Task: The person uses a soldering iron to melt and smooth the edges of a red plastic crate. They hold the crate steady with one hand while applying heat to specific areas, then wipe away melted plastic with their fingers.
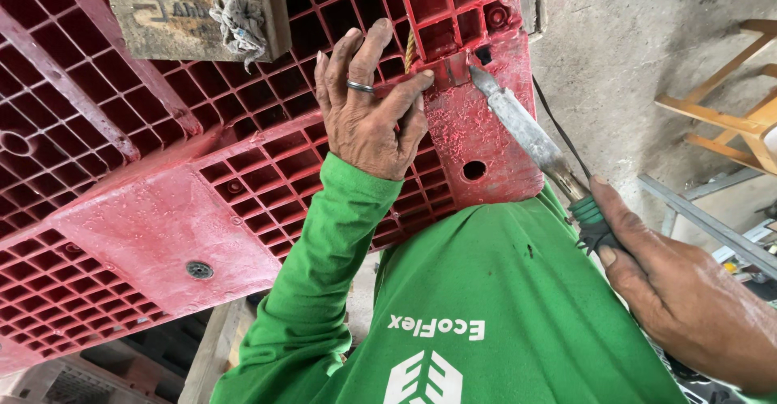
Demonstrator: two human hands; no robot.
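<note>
Left hand (368, 104), ring on one finger, lies spread flat on the red moulded-plastic gridded pallet (162, 210), thumb pressed beside a small metal bracket (452, 70) near its corner. Right hand (688, 299) grips the green handle of a long flat-bladed metal chisel (526, 133), tip touching that bracket. Pallet judged stiff, bulky, fairly heavy, best held by its solid edge or ribs. Left arm reaches forward in a green sleeve (324, 274); right wrist cocked inward. Wooden block (194, 7) with rag rests above.

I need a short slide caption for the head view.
Left hand steadies a red plastic pallet; right hand presses a flat blade tool against it.
</note>
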